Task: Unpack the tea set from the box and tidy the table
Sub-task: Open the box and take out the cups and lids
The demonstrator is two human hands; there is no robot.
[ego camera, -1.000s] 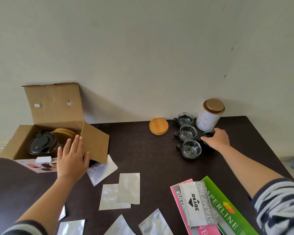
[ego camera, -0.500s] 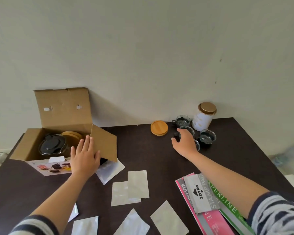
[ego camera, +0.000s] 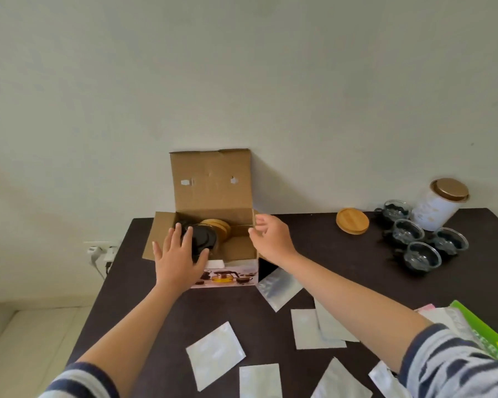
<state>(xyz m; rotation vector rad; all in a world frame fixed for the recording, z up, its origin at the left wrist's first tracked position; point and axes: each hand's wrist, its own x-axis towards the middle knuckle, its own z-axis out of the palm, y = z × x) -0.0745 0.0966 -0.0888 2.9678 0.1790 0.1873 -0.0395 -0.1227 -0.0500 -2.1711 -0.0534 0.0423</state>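
An open cardboard box (ego camera: 210, 182) stands at the table's back edge with its lid flap up against the wall. Inside it are a glass teapot with a black lid (ego camera: 203, 239) and a stack of wooden coasters (ego camera: 219, 226). My left hand (ego camera: 177, 261) is spread over the box's front wall, its fingers reaching onto the teapot lid and holding nothing. My right hand (ego camera: 272, 239) pinches the box's right side flap, which stands upright. Several glass cups (ego camera: 408, 232) with dark handles are grouped at the far right.
A white canister with a gold lid (ego camera: 436, 209) stands behind the cups, and a wooden coaster stack (ego camera: 352, 221) lies left of them. Several silvery pouches (ego camera: 280, 287) are scattered on the dark table (ego camera: 328, 262). Green and pink packs (ego camera: 483, 334) lie at right. A wall socket (ego camera: 101, 251) is left.
My right hand left the cups and came across to the box's right flap, which now stands up. My left hand moved from the box's front onto the teapot lid. The view swung left.
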